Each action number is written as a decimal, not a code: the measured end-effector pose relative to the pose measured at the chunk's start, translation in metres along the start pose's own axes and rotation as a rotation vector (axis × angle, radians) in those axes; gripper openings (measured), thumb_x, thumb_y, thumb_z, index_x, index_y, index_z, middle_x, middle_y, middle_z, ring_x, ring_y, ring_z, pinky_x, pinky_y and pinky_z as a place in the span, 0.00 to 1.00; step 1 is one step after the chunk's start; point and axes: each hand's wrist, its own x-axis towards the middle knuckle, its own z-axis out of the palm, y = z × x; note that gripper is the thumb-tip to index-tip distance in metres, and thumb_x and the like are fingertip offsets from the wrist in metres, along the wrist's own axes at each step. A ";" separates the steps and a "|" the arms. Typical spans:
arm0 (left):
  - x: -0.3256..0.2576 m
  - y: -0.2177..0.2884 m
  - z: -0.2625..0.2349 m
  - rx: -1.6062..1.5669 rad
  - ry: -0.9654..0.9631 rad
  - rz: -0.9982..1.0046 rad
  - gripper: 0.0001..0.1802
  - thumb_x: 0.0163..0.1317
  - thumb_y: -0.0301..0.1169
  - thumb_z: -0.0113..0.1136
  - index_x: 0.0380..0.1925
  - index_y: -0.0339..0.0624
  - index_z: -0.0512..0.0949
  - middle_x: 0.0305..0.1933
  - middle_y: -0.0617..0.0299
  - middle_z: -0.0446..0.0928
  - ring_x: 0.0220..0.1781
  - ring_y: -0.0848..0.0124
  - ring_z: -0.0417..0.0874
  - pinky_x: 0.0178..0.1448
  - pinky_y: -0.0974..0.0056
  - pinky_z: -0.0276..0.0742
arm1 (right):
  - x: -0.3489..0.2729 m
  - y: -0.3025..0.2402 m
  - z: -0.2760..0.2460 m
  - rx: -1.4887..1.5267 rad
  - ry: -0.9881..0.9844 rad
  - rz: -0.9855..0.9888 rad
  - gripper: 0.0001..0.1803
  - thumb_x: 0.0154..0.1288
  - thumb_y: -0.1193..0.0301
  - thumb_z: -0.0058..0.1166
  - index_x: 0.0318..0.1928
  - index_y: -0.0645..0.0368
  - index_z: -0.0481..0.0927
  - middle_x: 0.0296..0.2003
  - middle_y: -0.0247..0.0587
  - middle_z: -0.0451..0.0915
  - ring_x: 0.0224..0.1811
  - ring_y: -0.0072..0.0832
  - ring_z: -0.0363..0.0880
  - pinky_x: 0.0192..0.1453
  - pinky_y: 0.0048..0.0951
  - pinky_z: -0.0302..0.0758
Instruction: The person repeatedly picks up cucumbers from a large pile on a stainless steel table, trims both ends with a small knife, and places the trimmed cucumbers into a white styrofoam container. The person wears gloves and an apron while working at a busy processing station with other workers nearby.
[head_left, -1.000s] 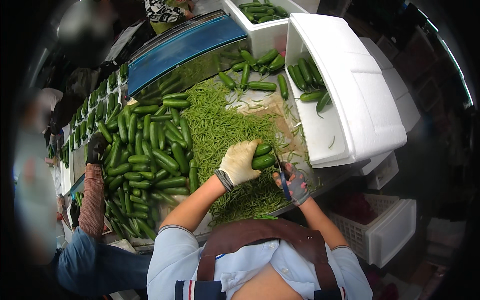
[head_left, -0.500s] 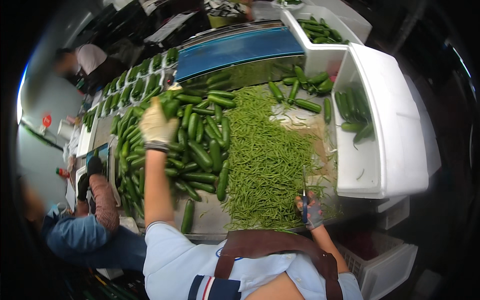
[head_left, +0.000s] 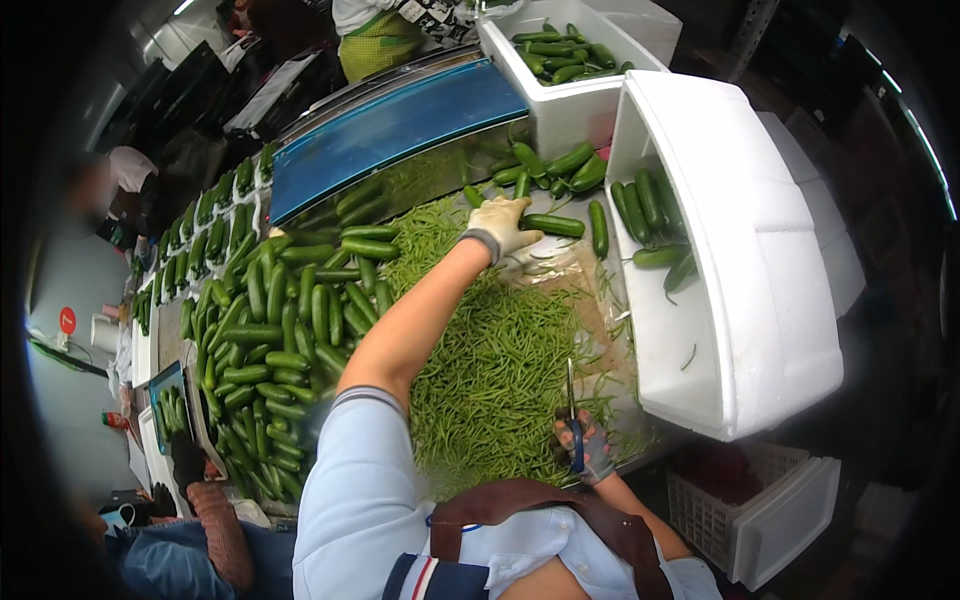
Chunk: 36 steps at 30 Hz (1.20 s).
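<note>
My left hand [head_left: 505,222], in a cream glove, reaches across to the far right of the table. Its fingers are apart around the near end of a dark green cucumber [head_left: 556,226]; a firm grip is not visible. Other cucumbers [head_left: 570,160] lie just beyond it. My right hand [head_left: 588,450], in a grey patterned glove, is closed on blue-handled scissors [head_left: 573,425], blades pointing away from me. It is at the right edge of a broad heap of thin green pods [head_left: 490,350], bean or chili I cannot tell. A large pile of cucumbers [head_left: 270,350] lies to the left.
A white foam box [head_left: 740,250] lies on its side at the right, cucumbers inside; another foam box [head_left: 575,105] of cucumbers stands behind. A blue-topped panel [head_left: 400,130] borders the far side. Packed trays [head_left: 215,235] line the far left. A co-worker's sleeve [head_left: 220,530] is at lower left.
My left hand has moved from the left cucumber pile across the pods to the cucumbers at the far right. The view has turned right. My right hand still holds the scissors.
</note>
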 end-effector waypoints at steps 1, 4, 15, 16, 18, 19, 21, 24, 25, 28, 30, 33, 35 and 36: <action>0.021 0.006 0.002 0.019 -0.072 -0.038 0.42 0.43 0.59 0.56 0.56 0.49 0.65 0.53 0.49 0.69 0.53 0.55 0.70 0.57 0.58 0.65 | 0.000 0.000 -0.004 0.033 -0.045 -0.002 0.21 0.63 0.57 0.44 0.44 0.64 0.64 0.30 0.37 0.71 0.21 0.15 0.72 0.24 0.17 0.69; 0.065 0.015 0.018 0.073 -0.311 -0.097 0.48 0.36 0.66 0.57 0.57 0.50 0.66 0.57 0.50 0.67 0.55 0.55 0.69 0.59 0.60 0.64 | 0.002 -0.002 -0.009 0.164 -0.125 0.079 0.22 0.64 0.55 0.41 0.46 0.63 0.64 0.28 0.34 0.74 0.21 0.16 0.74 0.27 0.22 0.70; 0.021 0.051 0.037 0.228 -0.129 0.111 0.38 0.45 0.43 0.59 0.57 0.49 0.59 0.38 0.48 0.74 0.43 0.56 0.76 0.45 0.58 0.71 | 0.006 0.017 0.006 0.285 -0.157 0.142 0.22 0.65 0.57 0.38 0.50 0.62 0.61 0.37 0.40 0.74 0.26 0.19 0.73 0.27 0.21 0.69; 0.021 0.054 0.038 0.227 -0.126 0.019 0.39 0.44 0.42 0.60 0.58 0.48 0.57 0.39 0.47 0.73 0.44 0.56 0.76 0.46 0.57 0.71 | 0.006 0.017 0.002 0.236 -0.156 0.087 0.21 0.66 0.57 0.38 0.49 0.61 0.62 0.38 0.43 0.73 0.26 0.20 0.73 0.27 0.21 0.69; 0.025 0.051 0.047 0.166 -0.097 -0.015 0.39 0.42 0.39 0.60 0.57 0.44 0.58 0.41 0.47 0.73 0.45 0.55 0.75 0.48 0.58 0.70 | 0.008 0.014 -0.006 0.079 -0.172 -0.048 0.20 0.66 0.58 0.38 0.48 0.61 0.63 0.41 0.47 0.71 0.28 0.21 0.72 0.27 0.19 0.69; 0.026 0.049 0.051 0.135 -0.081 -0.034 0.39 0.41 0.37 0.61 0.57 0.42 0.58 0.42 0.46 0.73 0.46 0.54 0.75 0.49 0.58 0.70 | 0.008 0.011 -0.012 0.058 -0.138 -0.088 0.19 0.66 0.58 0.37 0.48 0.60 0.64 0.42 0.49 0.71 0.27 0.22 0.71 0.27 0.19 0.69; 0.012 0.048 0.047 -0.191 0.101 0.163 0.38 0.40 0.33 0.59 0.56 0.41 0.59 0.44 0.47 0.72 0.48 0.54 0.73 0.52 0.59 0.69 | 0.004 0.007 -0.019 0.099 -0.031 -0.141 0.18 0.66 0.58 0.37 0.46 0.60 0.67 0.43 0.51 0.69 0.26 0.23 0.69 0.28 0.19 0.69; -0.033 0.049 0.029 -0.593 0.195 0.333 0.35 0.40 0.27 0.57 0.54 0.41 0.61 0.49 0.52 0.69 0.53 0.60 0.70 0.56 0.62 0.67 | 0.012 0.019 0.017 0.197 -0.014 -0.030 0.18 0.66 0.58 0.36 0.44 0.60 0.69 0.42 0.53 0.70 0.24 0.23 0.67 0.28 0.18 0.69; -0.046 0.050 0.028 -0.791 0.213 0.350 0.34 0.41 0.26 0.57 0.54 0.41 0.62 0.48 0.54 0.70 0.53 0.61 0.71 0.56 0.61 0.67 | 0.016 0.021 0.020 0.194 -0.060 -0.021 0.20 0.66 0.57 0.36 0.45 0.61 0.67 0.41 0.53 0.70 0.25 0.23 0.68 0.28 0.18 0.70; -0.088 0.060 0.011 -1.759 -0.063 0.033 0.33 0.44 0.27 0.58 0.54 0.40 0.62 0.45 0.57 0.71 0.50 0.62 0.72 0.57 0.59 0.68 | 0.016 0.015 0.002 0.133 -0.257 -0.081 0.31 0.64 0.52 0.38 0.54 0.67 0.55 0.40 0.53 0.70 0.30 0.26 0.75 0.30 0.22 0.74; -0.108 0.058 0.004 -2.503 -0.163 -0.208 0.29 0.47 0.28 0.54 0.50 0.33 0.60 0.42 0.51 0.71 0.47 0.57 0.74 0.60 0.47 0.65 | 0.019 0.023 0.010 -0.228 -0.194 -0.312 0.30 0.64 0.54 0.39 0.56 0.67 0.56 0.43 0.50 0.70 0.32 0.28 0.75 0.33 0.23 0.75; -0.134 0.056 0.002 -2.767 0.002 -0.492 0.25 0.46 0.29 0.52 0.46 0.31 0.62 0.42 0.49 0.70 0.46 0.54 0.73 0.61 0.43 0.62 | 0.028 0.060 0.064 -1.359 0.439 -0.984 0.17 0.66 0.67 0.38 0.52 0.62 0.65 0.45 0.40 0.69 0.36 0.26 0.71 0.36 0.26 0.73; -0.149 0.063 0.005 -2.771 0.031 -0.467 0.23 0.47 0.30 0.51 0.44 0.29 0.64 0.42 0.47 0.70 0.47 0.54 0.73 0.63 0.41 0.59 | 0.038 0.063 0.085 -1.724 0.398 -1.157 0.16 0.66 0.69 0.38 0.52 0.61 0.65 0.46 0.39 0.69 0.38 0.27 0.71 0.35 0.26 0.73; -0.155 0.068 0.003 -2.781 0.068 -0.516 0.23 0.47 0.30 0.51 0.44 0.29 0.63 0.43 0.46 0.70 0.47 0.54 0.73 0.63 0.41 0.59 | 0.041 0.064 0.093 -1.909 0.372 -1.241 0.16 0.66 0.70 0.38 0.53 0.61 0.65 0.46 0.38 0.68 0.39 0.28 0.71 0.35 0.25 0.73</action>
